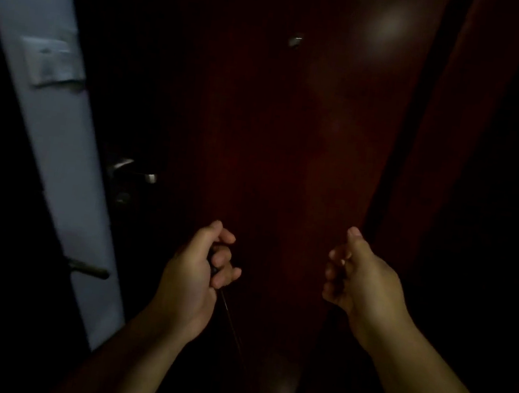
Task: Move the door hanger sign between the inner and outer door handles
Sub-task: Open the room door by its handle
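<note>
dark red door (pixel 288 167), silver handle (pixel 133 169), pale wall (pixel 45 135)

A dark reddish-brown door (pixel 292 134) fills the middle of the dim view. A small metal peephole (pixel 295 41) sits high on its face, and a soft patch of glare lies to the upper right of it. Near the door's left edge is a silver lever handle (pixel 132 171), with a round lock (pixel 123 196) just below it. Beside that edge runs a pale wall (pixel 61 137). It bears a switch plate (pixel 53 62) high up and a short dark bar (pixel 90 269) lower down.
</note>
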Demonstrator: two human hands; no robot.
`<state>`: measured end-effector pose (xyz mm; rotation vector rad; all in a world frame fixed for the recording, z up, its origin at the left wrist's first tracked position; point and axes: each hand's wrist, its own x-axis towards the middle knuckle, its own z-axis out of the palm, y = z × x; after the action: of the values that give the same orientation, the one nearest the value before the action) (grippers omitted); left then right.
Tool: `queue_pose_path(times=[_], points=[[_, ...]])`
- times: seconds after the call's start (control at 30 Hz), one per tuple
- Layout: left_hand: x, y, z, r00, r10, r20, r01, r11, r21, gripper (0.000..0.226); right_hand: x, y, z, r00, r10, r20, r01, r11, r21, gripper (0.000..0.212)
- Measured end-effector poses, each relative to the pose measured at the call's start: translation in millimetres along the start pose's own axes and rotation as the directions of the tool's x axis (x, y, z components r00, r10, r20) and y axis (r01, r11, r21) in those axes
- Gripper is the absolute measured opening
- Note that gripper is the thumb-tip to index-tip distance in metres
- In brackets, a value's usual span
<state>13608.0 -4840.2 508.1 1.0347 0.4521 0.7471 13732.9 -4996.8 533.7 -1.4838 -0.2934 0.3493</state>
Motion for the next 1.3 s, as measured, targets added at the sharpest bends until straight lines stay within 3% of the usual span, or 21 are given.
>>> queue_pose_path(times=[0.1, 0.27, 0.37, 0.5, 0.67, 0.8, 0.97, 1.03, 1.17, 1.23, 1.3], points=[[12, 2, -24, 0.989, -0.003, -0.145, -0.002, 0.999, -0.038, 0.030, 28, 10, 38, 0.991, 0.025, 0.130, -0.019, 0.999, -0.049, 0.045], [49, -3, -59, 0.934, 0.023, -0.356, -0.027, 1.000, -0.006, 0.022, 63, 17, 95, 0.961, -0.026, 0.274, 0.067, 0.988, -0.141, 0.045], [83, -7, -67, 0.927, -0.022, -0.375, 0.000, 0.998, -0.058, 0.020, 86, 20, 116, 0.939, -0.020, 0.343, 0.094, 0.975, -0.199, 0.044], [115, -14, -79, 0.970, -0.022, -0.241, -0.014, 0.989, -0.144, 0.023, 122, 18, 136, 0.936, -0.001, 0.351, 0.091, 0.966, -0.241, 0.041], [150, -11, -85, 0.896, -0.114, -0.428, 0.076, 0.992, -0.103, 0.034, 165, 16, 173, 0.900, 0.075, 0.429, 0.064, 0.952, -0.300, 0.043], [178, -10, -90, 0.881, -0.106, -0.461, 0.055, 0.991, -0.123, 0.037, 196, 11, 201, 0.877, 0.164, 0.451, -0.046, 0.964, -0.261, 0.039], [219, -6, -93, 0.872, -0.085, -0.481, 0.019, 0.990, -0.142, 0.050, 225, 12, 229, 0.825, 0.228, 0.517, -0.126, 0.966, -0.225, 0.054], [241, -3, -95, 0.838, -0.054, -0.543, -0.037, 0.987, -0.155, 0.049, 234, 12, 237, 0.779, 0.242, 0.579, -0.166, 0.969, -0.182, 0.057], [274, 3, -99, 0.720, 0.000, -0.694, -0.002, 1.000, -0.002, 0.055, 250, 12, 243, 0.676, 0.264, 0.688, -0.295, 0.952, -0.076, 0.031], [286, 0, -104, 0.696, 0.044, -0.717, 0.010, 0.997, 0.071, 0.059, 260, 12, 250, 0.627, 0.322, 0.709, -0.334, 0.934, -0.129, 0.043], [297, 1, -102, 0.674, 0.112, -0.730, -0.015, 0.990, 0.139, 0.068, 270, 12, 259, 0.626, 0.380, 0.681, -0.352, 0.917, -0.188, 0.057]])
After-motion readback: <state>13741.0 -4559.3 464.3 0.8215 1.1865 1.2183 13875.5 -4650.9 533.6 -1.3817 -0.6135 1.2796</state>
